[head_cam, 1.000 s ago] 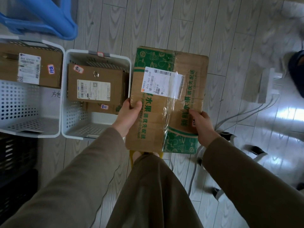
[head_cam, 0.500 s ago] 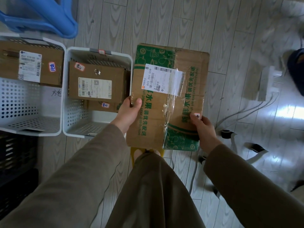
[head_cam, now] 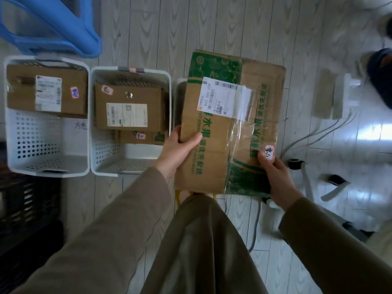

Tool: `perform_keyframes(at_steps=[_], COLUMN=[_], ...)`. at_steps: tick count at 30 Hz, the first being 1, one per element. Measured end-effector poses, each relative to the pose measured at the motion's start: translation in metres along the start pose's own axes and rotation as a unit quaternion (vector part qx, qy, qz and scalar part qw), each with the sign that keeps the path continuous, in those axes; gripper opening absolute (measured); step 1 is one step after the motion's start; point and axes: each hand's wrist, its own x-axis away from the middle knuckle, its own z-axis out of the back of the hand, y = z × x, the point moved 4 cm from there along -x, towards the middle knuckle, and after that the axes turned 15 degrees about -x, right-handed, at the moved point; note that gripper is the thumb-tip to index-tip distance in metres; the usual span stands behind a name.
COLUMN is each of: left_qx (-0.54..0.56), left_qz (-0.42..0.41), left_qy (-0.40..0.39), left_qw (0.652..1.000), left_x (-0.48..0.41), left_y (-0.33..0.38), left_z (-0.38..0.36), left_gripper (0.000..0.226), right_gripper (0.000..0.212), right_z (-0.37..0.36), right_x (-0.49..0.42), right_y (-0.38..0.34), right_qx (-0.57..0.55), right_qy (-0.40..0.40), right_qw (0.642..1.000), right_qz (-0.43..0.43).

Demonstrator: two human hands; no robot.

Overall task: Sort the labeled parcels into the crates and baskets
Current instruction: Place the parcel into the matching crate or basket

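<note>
Cardboard parcel (head_cam: pixel 231 132), green print, held flat above floor, over rim of third basket (head_cam: pixel 176 98) at right of row. Grip: left hand (head_cam: pixel 176 149) clamps left edge, thumb on top; right hand (head_cam: pixel 275 179) pinches near-right corner beside handwritten sticker (head_cam: pixel 269 152). Step, judged: checking sticker, choosing destination. Next move calls for matching sticker to basket, then lowering parcel in flat. Contents: left basket (head_cam: pixel 12 132), one box (head_cam: pixel 21 92); middle basket (head_cam: pixel 99 149), two stacked boxes (head_cam: pixel 131 95); third basket hidden under parcel.
</note>
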Motion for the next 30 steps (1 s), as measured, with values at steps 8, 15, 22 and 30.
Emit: perform_keyframes(at_steps=[8,15,22,30], left_qx=[-0.008,-0.034,-0.054,-0.047], left_qz=[-0.025,-0.026,-0.017,0.004], left_qy=[0.055,0.162,0.197,0.174], left_qw=[0.998,0.986,0.979,0.984], left_x=[0.063,0.074,0.055,0.032], left_y=[0.036,0.045,0.027,-0.006], left_z=[0.029,0.121,0.173,0.174], left_gripper=[0.044,0.047,0.061,0.055], right_gripper=[0.024,0.033,0.014,0.028], right_z=[-0.017,-0.121,-0.179,-0.164], right_x=[0.073,0.074,0.049,0.01], right_y=[-0.024,-0.024,0.006,0.049], right_qx=[-0.032,-0.032,-0.079,-0.119], right_qy=[-0.025,-0.11,-0.146,-0.078], right_qw=[0.999,0.993,0.983,0.981], right_qz=[0.026,0.017,-0.077,-0.129])
